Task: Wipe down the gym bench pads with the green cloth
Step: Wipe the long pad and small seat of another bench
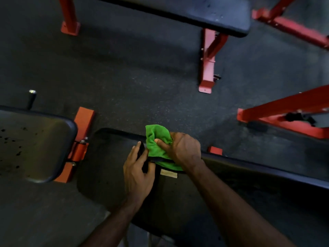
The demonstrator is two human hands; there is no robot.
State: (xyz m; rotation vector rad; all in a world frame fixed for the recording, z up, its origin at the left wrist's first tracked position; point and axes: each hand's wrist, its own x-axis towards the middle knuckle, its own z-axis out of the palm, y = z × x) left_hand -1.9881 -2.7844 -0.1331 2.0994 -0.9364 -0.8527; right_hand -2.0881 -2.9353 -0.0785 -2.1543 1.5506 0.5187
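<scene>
Gym floor, dim light, view from above the person's hands.

Right hand (181, 150) grips the green cloth (157, 146): thumb pressed across the front of the bunched fabric, fingers curled behind it. Cloth sits at the far edge of the near bench pad (110, 168), sticking up past the hand on its far side and hanging below the palm in a flat green flap.

Left hand (138, 173) just beside the right, fingers and thumb curled round a dark strap or band (143, 154) that runs under the cloth. Index finger extended along the top of it. What this dark piece is I cannot tell; it blends into the pad. A pale tag (168, 173) lies below the cloth, lettering unreadable.

Hard to make out: near pad's surface is almost black, its right stretch cut off by the frame edge and partly covered by the right forearm. How much cloth is inside the fist is hidden.

Second pad (35, 145) to the left, cut off at the frame edge, dark specks on it, a red bracket (81, 139) between it and the near pad. Third pad (204, 13) at the top, cropped, on a red leg (208, 63). More red frame bars (284, 113) at right, partly out of frame. Speckled rubber floor (142, 77) underneath.
</scene>
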